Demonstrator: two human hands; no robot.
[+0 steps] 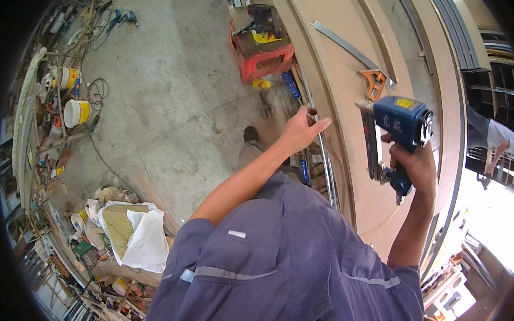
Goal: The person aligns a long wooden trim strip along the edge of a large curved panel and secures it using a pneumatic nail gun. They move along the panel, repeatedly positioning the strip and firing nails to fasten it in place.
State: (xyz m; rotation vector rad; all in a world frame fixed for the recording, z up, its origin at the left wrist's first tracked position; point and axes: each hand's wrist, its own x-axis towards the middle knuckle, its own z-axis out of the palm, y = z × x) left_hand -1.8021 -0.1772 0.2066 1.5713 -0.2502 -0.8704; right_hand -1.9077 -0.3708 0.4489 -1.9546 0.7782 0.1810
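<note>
My right hand (418,168) is wrapped round the handle of a blue pneumatic nail gun (397,122), held over the brown boards. A thin pale hose runs from the base of its handle. My left hand (302,131) is by the left edge of the long brown board (349,139). Its thumb stretches to the right, apart from the partly curled fingers, and I see nothing held there. Just beyond the nail gun's nose lies a square with an orange handle (373,80) and a metal blade (345,47).
A red stool (251,65) carrying dark tools stands left of the boards. Grey metal profiles (460,34) lie at far right. White buckets (77,113), cables and tools line the left side. A white sack (147,244) sits at lower left. Another person (499,139) is at the right.
</note>
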